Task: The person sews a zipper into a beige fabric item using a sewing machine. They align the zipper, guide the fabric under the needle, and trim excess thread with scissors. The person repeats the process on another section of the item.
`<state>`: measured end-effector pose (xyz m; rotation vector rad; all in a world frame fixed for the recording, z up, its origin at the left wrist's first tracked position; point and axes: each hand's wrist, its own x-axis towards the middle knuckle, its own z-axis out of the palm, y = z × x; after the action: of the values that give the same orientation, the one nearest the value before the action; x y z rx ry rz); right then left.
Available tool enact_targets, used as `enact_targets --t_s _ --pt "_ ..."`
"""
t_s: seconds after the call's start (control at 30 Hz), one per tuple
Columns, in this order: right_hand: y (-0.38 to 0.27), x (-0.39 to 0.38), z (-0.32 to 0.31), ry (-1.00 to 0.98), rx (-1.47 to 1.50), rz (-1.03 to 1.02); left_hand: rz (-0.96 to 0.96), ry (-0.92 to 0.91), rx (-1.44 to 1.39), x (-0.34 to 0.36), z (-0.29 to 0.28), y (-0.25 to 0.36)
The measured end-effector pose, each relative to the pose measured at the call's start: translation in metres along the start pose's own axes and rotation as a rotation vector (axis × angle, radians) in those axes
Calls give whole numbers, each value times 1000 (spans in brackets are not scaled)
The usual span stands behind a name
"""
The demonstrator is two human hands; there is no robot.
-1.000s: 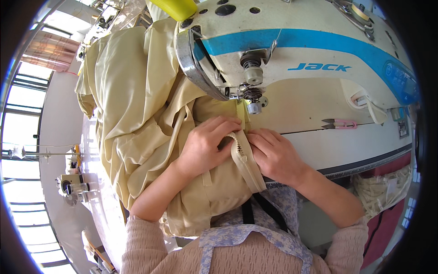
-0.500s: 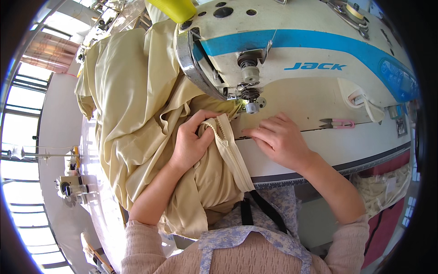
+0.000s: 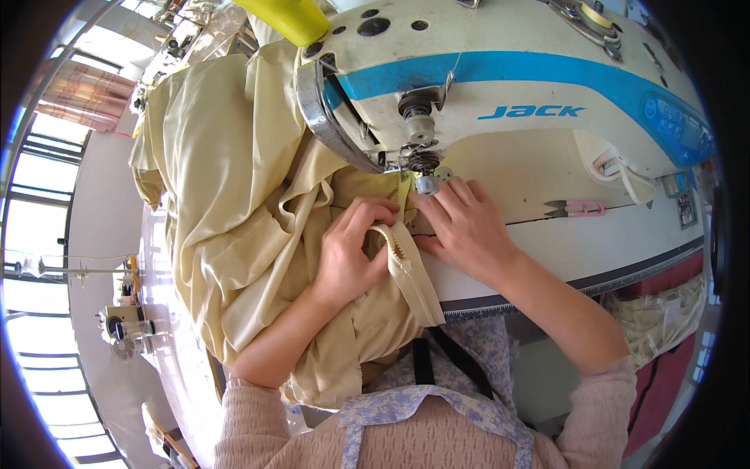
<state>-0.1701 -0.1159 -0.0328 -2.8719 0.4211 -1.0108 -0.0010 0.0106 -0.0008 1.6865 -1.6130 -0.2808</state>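
A long beige zipper (image 3: pixel 417 283) curls in a loop in front of the sewing machine's needle area, its teeth along the inner side. My left hand (image 3: pixel 350 254) is closed on the beige fabric (image 3: pixel 226 172) and the zipper's looped end, thumb pointing toward the loop. Right of the zipper, my right hand (image 3: pixel 473 234) lies flat on the machine bed, fingers stretched toward the needle area and thumb apart near the zipper tape. The fingertips sit close beside the machine's needle area, partly hidden by a tension knob (image 3: pixel 426 184). The sewing machine (image 3: pixel 539 82) is white with a blue stripe.
Pink-handled thread snips (image 3: pixel 576 208) lie on the bed to the right. A ruler strip (image 3: pixel 562 291) runs along the table's front edge. Bulky fabric spreads left of the machine. A yellow-green object (image 3: pixel 289 19) stands behind the machine head.
My right hand has moved forward and left, its fingers now stretched beside the needle area. My left hand has shifted right with the zipper, whose upper end now curls into a tighter loop.
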Motion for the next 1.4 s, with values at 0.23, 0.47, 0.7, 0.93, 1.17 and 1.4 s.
enact_targets --t_s 0.23,0.47,0.7,0.93,1.17,1.4 --pt "2 -2 10 -4 189 -97 -214 68 -177 6 -11 0" --pt "1 -12 8 -81 119 -181 138 -42 115 18 -9 -10" --pt "3 -8 7 -27 90 -139 113 20 124 20 0 -12" --pt "2 -12 4 -82 105 -119 377 -99 460 30 -1 -13" --pt "4 -9 4 -100 93 -113 244 58 259 29 7 -21" --pt "1 -6 7 -36 57 -135 -12 78 124 25 3 -17"
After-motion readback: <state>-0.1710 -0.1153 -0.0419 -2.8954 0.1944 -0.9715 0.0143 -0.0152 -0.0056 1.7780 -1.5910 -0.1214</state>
